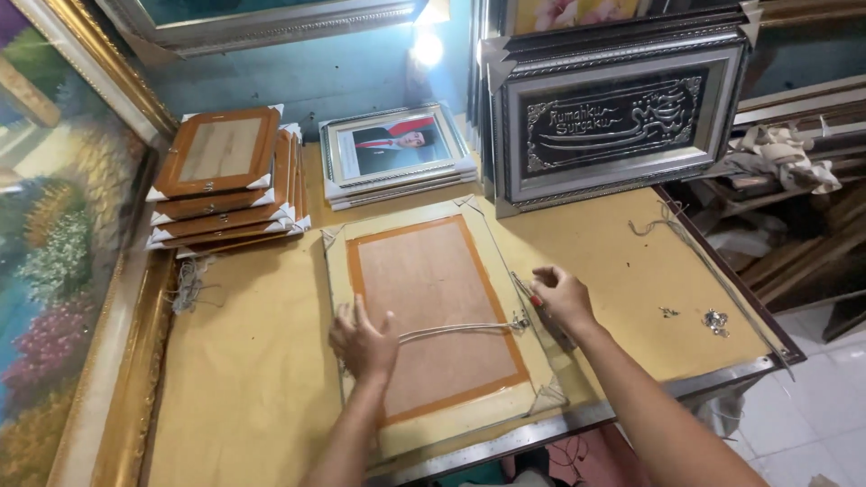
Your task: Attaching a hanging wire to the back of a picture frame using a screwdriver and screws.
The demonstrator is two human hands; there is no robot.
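Picture frame (433,316) face-down, long axis away from person, cord (456,330) crosswise

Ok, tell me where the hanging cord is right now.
In the head view the hanging cord stretches across the back of the face-down frame at the table's centre, running from the left hand to a small fitting by the right hand.

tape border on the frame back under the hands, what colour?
Orange-brown tape border around the brown backing; head view.
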